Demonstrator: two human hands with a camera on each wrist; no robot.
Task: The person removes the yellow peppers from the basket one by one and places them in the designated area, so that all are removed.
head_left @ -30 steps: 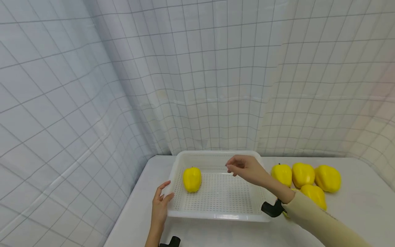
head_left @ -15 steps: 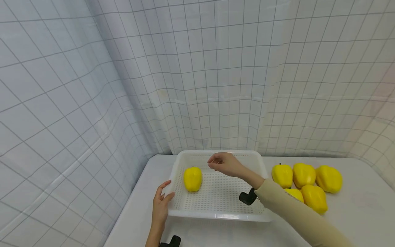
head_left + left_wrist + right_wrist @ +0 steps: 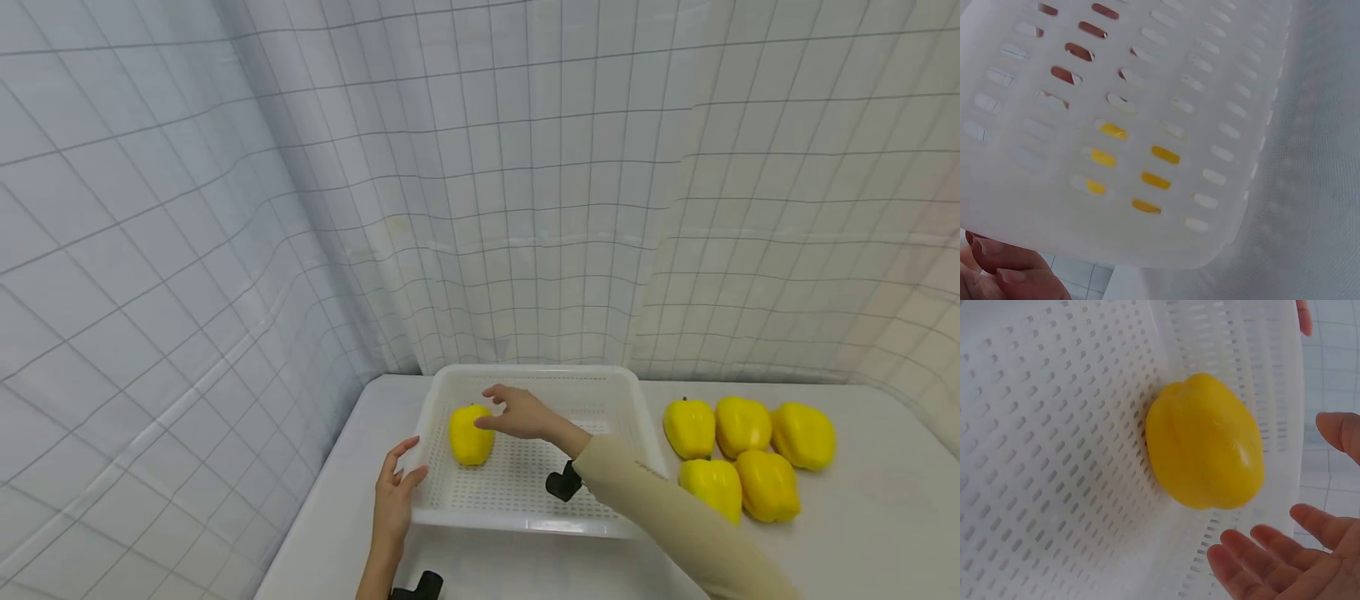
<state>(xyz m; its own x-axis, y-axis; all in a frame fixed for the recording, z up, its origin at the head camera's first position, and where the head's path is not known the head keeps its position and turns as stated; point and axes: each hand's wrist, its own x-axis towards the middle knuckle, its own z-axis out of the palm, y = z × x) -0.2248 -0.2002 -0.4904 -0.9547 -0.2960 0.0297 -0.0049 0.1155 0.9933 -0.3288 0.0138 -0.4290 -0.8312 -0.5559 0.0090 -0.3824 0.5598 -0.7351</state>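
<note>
A yellow bell pepper [image 3: 472, 436] sits in the left part of a white perforated plastic basket [image 3: 525, 525]. My right hand [image 3: 517, 414] reaches over the basket with its fingers spread, just to the right of the pepper. In the right wrist view the thumb and fingers stand apart from the bell pepper [image 3: 1207, 444], with nothing between them. My left hand [image 3: 393, 496] is at the basket's left rim, thumb and fingertips right at its edge. Its fingers [image 3: 1022, 275] show beside the rim in the left wrist view, and yellow shows through the wall slots.
Several more yellow bell peppers [image 3: 742, 427] lie in two rows on the white table [image 3: 862, 517], right of the basket. A white curtain with a grid pattern [image 3: 525, 208] hangs behind and to the left.
My right hand has moved left over the basket toward the pepper in it, its fingers spreading. My left hand has stayed at the left rim.
</note>
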